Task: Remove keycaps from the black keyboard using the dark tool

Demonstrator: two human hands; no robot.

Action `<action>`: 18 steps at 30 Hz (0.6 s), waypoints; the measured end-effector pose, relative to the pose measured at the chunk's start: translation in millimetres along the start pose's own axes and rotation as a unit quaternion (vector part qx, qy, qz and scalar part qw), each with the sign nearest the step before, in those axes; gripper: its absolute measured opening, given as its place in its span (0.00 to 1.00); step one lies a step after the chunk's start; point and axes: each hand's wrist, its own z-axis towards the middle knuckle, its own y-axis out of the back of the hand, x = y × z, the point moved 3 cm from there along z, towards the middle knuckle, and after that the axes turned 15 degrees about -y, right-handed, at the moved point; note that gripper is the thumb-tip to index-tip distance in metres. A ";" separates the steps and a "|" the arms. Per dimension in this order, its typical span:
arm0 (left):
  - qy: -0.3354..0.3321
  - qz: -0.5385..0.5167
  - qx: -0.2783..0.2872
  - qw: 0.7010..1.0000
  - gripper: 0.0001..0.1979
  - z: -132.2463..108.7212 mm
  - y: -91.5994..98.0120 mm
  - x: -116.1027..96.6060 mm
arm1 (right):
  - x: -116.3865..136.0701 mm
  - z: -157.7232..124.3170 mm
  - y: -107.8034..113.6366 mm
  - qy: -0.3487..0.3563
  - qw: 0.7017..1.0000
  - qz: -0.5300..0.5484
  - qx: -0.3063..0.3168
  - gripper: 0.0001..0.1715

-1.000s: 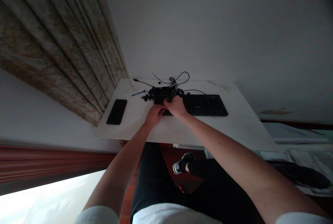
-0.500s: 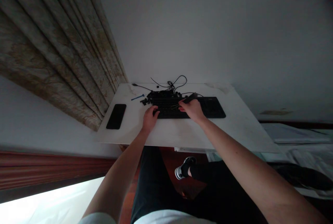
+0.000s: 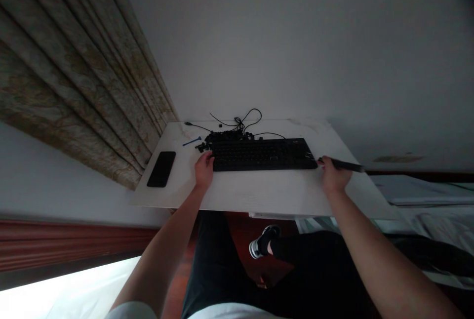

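Observation:
A black computer keyboard [image 3: 261,155] lies across the white table [image 3: 259,195]. My left hand [image 3: 204,171] touches its left front corner, next to a heap of loose black keycaps [image 3: 224,137] and tangled black cables [image 3: 237,124]. A thin blue plastic tool [image 3: 191,141] lies left of the heap. My right hand [image 3: 335,174] is beyond the keyboard's right end, near the table's right side, gripping a slim black handled tool [image 3: 346,164] that points right.
A black smartphone [image 3: 161,169] lies face up at the table's left end. A patterned curtain [image 3: 74,87] hangs beyond the left edge, and a white wall [image 3: 296,37] rises behind the table. My dark-clothed legs and a sneaker [image 3: 264,241] are below the front edge.
My right hand has moved right, off the keyboard and past its end, carrying the black tool. My left hand has shifted slightly left to the keyboard's corner.

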 end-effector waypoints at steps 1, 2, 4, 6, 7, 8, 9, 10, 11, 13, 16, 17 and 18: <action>0.014 0.003 -0.003 1.000 0.12 0.9 0.6 2.5 | -0.7 -1.1 0.2 0.002 1.000 0.003 -0.007 0.11; 0.026 0.009 -0.003 1.000 0.11 2.5 1.7 5.0 | -1.0 -1.9 -0.1 0.004 1.000 0.003 -0.008 0.11; 0.042 0.039 0.005 0.998 0.10 8.2 5.6 9.9 | -0.9 -1.9 -0.2 0.007 1.000 0.003 0.001 0.12; 0.043 0.078 0.026 0.996 0.08 16.8 10.4 13.9 | -1.1 -0.7 0.4 0.002 1.000 0.006 0.014 0.11; 0.040 0.097 0.041 0.994 0.08 21.8 12.3 15.5 | -1.1 -0.2 0.9 -0.001 1.000 0.006 0.018 0.11; 0.035 0.111 0.056 0.992 0.07 26.9 13.8 16.9 | -1.1 0.1 1.5 -0.004 1.000 0.004 0.019 0.11; 0.031 0.121 0.069 0.990 0.07 31.8 14.5 18.2 | -1.0 0.2 2.0 -0.005 1.000 0.001 0.019 0.11; 0.026 0.125 0.082 0.988 0.07 36.4 14.5 19.1 | -0.9 0.0 2.4 -0.005 1.000 -0.003 0.018 0.11; 0.020 0.125 0.092 0.988 0.08 40.5 13.7 19.8 | -0.7 -0.3 2.6 -0.005 1.000 -0.005 0.018 0.12; 0.011 0.120 0.102 0.987 0.09 47.3 10.9 20.7 | -0.4 -0.8 2.7 -0.005 1.000 -0.004 0.022 0.12; 0.014 0.115 0.101 0.988 0.11 54.0 6.4 21.9 | -1.0 -0.5 2.0 0.002 0.999 -0.002 0.036 0.14; 0.015 0.112 0.097 0.989 0.12 55.5 5.4 21.9 | -1.5 0.0 1.8 0.004 0.999 -0.002 0.041 0.14; 0.014 0.107 0.091 0.990 0.13 56.4 4.7 21.5 | -2.1 0.5 1.6 0.004 0.999 -0.001 0.043 0.14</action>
